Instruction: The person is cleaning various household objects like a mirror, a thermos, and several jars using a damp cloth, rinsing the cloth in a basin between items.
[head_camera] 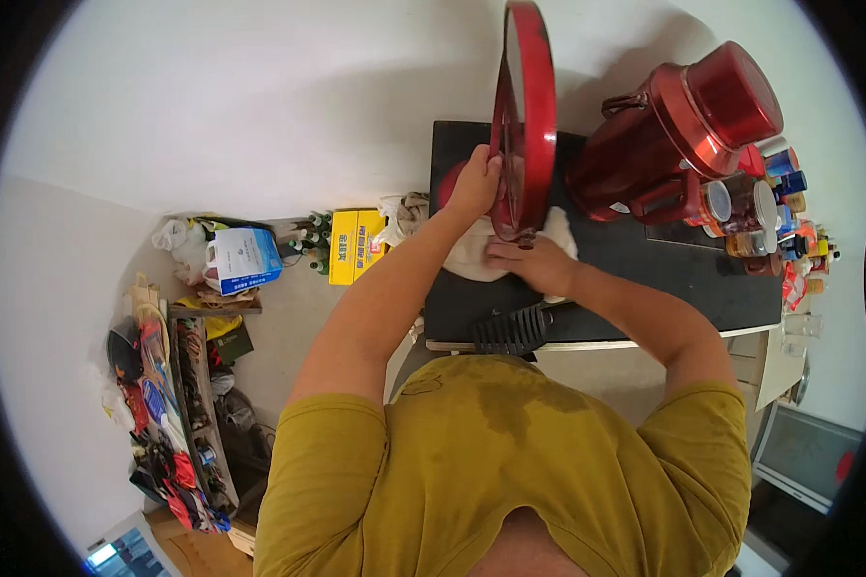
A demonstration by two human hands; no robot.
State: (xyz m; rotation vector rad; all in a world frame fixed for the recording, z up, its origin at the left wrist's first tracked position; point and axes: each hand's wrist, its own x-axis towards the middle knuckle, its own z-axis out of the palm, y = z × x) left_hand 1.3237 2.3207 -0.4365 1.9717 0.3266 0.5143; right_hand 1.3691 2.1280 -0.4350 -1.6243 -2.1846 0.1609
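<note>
A red-framed mirror (541,130), seen nearly edge-on, stands tilted over a black tabletop (620,288). My left hand (475,186) grips the left edge of its frame, thumb towards me. Below the mirror's lower end, my right hand (541,265) is on a bunched white cloth (473,252), its fingers curled into the fabric. Part of the cloth and the right fingertips are hidden under the mirror's lower end. Behind my left hand a round red thing (451,184) shows in part.
A tall red thermos flask (620,151) stands right of the mirror, with lidded jars (754,205) beside it. A black vented hairbrush (512,330) lies at the near table edge. Left of the table are a yellow carton (346,249), green bottles (319,241) and a cluttered shelf (202,389).
</note>
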